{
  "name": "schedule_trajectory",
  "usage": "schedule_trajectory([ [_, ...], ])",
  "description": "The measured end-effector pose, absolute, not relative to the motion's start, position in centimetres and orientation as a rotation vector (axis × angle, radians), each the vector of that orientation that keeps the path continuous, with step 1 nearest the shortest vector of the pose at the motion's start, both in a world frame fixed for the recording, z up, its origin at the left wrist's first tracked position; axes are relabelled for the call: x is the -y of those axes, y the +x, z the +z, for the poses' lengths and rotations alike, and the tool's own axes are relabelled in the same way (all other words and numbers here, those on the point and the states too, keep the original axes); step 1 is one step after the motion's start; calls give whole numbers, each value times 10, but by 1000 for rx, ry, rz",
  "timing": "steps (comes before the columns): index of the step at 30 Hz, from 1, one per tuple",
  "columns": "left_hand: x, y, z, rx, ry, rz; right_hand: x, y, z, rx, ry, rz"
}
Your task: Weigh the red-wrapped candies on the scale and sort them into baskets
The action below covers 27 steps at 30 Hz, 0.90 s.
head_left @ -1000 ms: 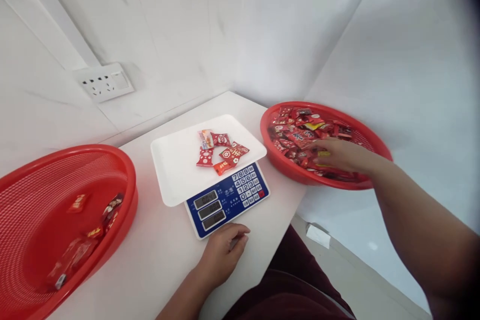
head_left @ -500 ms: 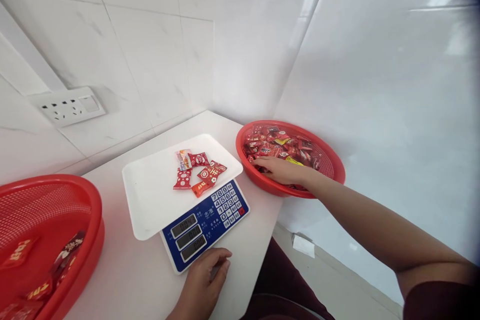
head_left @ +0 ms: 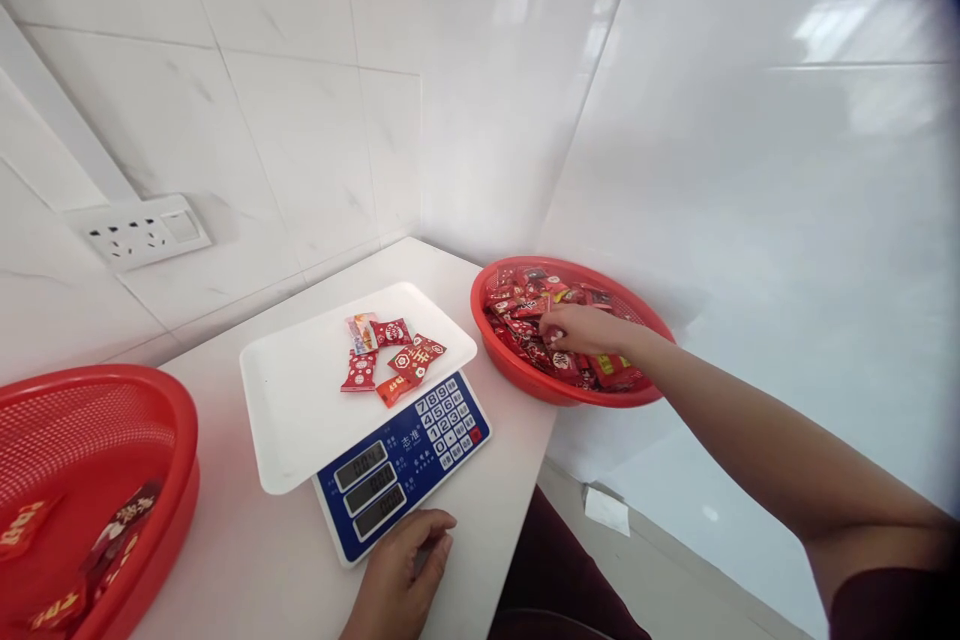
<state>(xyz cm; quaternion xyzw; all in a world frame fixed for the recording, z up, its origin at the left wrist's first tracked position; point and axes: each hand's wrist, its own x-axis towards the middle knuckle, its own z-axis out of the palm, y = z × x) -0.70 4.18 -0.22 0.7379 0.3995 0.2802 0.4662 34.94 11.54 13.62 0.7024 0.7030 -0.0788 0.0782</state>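
Note:
A blue digital scale (head_left: 409, 460) with a white weighing tray (head_left: 300, 400) stands on the white table. Several red wrapped candies (head_left: 390, 355) lie on the tray. My right hand (head_left: 581, 328) reaches into the red basket (head_left: 517, 375) on the right, which is full of wrapped candies (head_left: 525, 305); its fingers are curled down among the wrappers, and what they pinch is hidden. My left hand (head_left: 401, 575) rests on the table at the scale's front edge, fingers loosely curled and holding nothing.
A second red basket (head_left: 161, 480) at the left edge holds a few candy packets (head_left: 120, 520). A wall socket (head_left: 139, 230) sits on the tiled wall behind. The table's right edge drops to the floor, where a white scrap (head_left: 607, 510) lies.
My right hand has shifted within the right basket, from its near rim toward its middle. The view has swung slightly. My left hand has stayed by the scale.

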Motion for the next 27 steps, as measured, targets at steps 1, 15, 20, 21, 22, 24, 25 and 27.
schedule_trajectory([
  [1,-41,-6,-3,-996,1802,700,-117,346,133,-2111,2068,-232],
  [15,-45,-7,-13,-915,1849,644,-141,323,116,-2110,2116,-157],
  [20,-45,-5,-22,-941,1832,728,-137,333,140,-2070,2418,-79],
  [21,-44,-5,-23,-946,1829,731,-135,334,143,-2071,2461,-66],
  [22,-44,-5,-24,-951,1827,734,-134,335,145,-2081,2494,-58],
  [24,-44,-4,-25,-957,1827,738,-132,337,147,-2115,2539,-66],
  [25,-44,-4,-26,-957,1826,739,-131,338,146,-2128,2559,-75],
  [27,-44,-4,-26,-953,1823,741,-130,341,143,-2140,2593,-87],
])
